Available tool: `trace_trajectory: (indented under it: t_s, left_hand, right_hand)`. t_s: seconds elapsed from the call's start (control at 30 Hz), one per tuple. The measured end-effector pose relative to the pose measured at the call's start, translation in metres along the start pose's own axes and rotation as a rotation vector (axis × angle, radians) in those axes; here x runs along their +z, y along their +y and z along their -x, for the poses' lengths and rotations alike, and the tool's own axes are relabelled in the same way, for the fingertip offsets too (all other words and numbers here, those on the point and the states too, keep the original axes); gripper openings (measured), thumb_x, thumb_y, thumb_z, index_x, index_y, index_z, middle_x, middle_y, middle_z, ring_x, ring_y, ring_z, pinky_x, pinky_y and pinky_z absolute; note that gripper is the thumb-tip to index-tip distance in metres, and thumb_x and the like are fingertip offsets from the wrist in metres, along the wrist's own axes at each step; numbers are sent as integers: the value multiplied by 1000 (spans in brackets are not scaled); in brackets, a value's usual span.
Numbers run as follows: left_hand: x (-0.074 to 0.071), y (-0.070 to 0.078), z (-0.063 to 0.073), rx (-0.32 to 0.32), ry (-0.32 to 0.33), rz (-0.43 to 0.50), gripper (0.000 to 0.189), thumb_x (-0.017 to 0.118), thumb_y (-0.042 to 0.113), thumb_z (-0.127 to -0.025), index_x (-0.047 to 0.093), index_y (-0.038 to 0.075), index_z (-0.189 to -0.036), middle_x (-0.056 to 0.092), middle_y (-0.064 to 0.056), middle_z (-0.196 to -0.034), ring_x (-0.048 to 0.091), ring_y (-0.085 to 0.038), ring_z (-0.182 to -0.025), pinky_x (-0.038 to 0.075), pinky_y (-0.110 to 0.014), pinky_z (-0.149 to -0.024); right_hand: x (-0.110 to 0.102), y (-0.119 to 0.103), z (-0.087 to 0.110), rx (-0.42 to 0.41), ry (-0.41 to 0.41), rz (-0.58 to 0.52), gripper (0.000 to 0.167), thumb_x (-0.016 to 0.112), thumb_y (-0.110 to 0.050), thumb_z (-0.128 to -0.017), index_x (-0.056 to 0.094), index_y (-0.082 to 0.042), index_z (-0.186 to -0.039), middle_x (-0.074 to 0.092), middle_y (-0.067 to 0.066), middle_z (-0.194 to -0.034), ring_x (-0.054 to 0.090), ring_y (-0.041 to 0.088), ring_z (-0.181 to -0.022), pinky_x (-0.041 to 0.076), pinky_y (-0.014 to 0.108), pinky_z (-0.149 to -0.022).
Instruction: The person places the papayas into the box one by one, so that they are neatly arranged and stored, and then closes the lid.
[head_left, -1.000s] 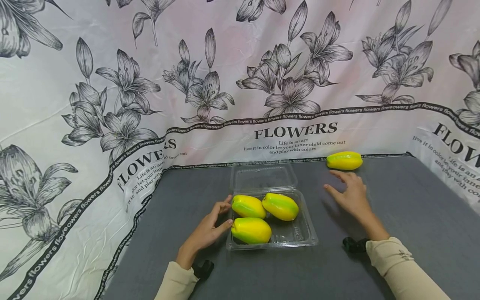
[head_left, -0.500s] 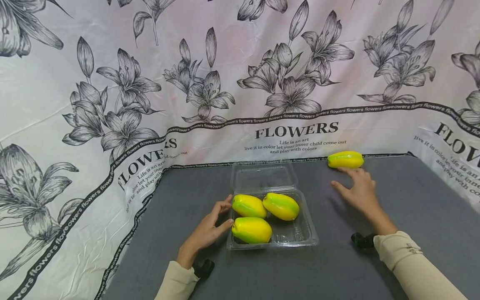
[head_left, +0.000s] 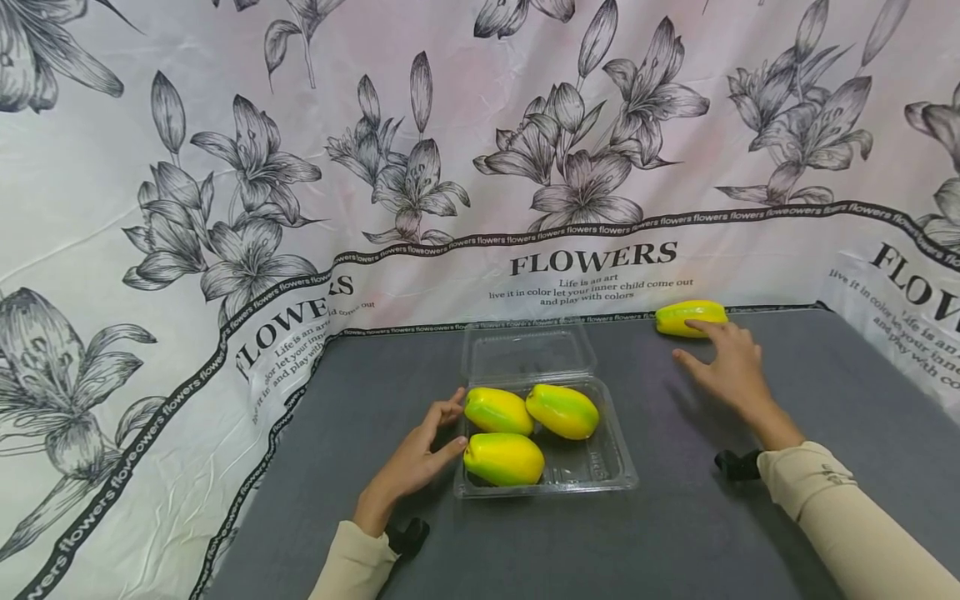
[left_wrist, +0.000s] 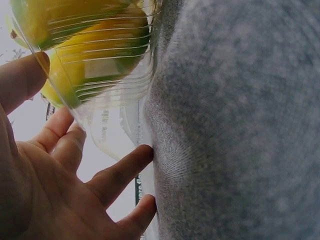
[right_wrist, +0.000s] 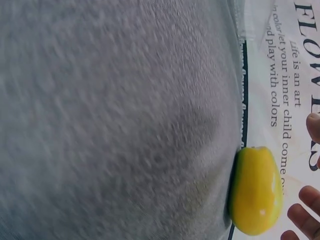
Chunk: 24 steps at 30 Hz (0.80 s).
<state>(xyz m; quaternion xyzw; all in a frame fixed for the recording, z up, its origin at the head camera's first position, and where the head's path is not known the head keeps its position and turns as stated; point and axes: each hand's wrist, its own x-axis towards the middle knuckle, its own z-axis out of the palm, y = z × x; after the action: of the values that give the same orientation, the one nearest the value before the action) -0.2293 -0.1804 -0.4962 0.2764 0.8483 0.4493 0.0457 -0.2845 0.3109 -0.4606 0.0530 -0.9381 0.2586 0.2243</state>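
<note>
Nearer the lone fruit, right grip

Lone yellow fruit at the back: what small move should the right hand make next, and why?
The right hand should probably curl round the lone fruit: its fingers extend over it without gripping, and the open clear container has room beside three similar fruits.
</note>
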Motion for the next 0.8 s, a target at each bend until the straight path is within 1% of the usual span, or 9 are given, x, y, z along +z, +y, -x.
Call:
trace_trajectory:
  t_s: [0.2, 0.37, 0.57, 0.8]
  left_hand:
    - [0, 0, 0, 6, 0, 4, 43, 57, 28, -105, 38, 18, -142, 20, 4, -171, 42, -33, -148, 35, -64, -115]
    - [0, 1, 0, 4, 0, 2, 44, 58, 28, -105, 38, 18, -143, 20, 5, -171, 42, -33, -148, 35, -64, -116]
    - [-1, 1, 1, 6, -3, -3, 44, 57, 28, -105, 37, 18, -143, 20, 5, -171, 42, -32, -148, 36, -63, -116]
    - [-2, 1, 0, -8, -5, 5, 45, 57, 28, -105, 37, 17, -144, 20, 6, -171, 41, -33, -149, 36, -63, -115]
  right_hand:
    - [-6, 7, -9, -4, -39, 41, 62, 76, -27, -90, 54, -2, -141, 47, 40, -140, 42, 59, -118, 31, 66, -84]
    - [-7, 16, -15, 9, -63, 60, 62, 74, -28, -91, 52, -2, -143, 45, 40, -141, 40, 61, -121, 30, 67, -85]
    - [-5, 28, -20, 23, -71, 82, 62, 72, -30, -93, 51, -1, -144, 44, 41, -142, 37, 62, -125, 30, 72, -87]
    - [-8, 31, -27, 19, -63, 79, 63, 72, -29, -93, 50, 0, -144, 45, 39, -139, 38, 61, -122, 30, 71, -85]
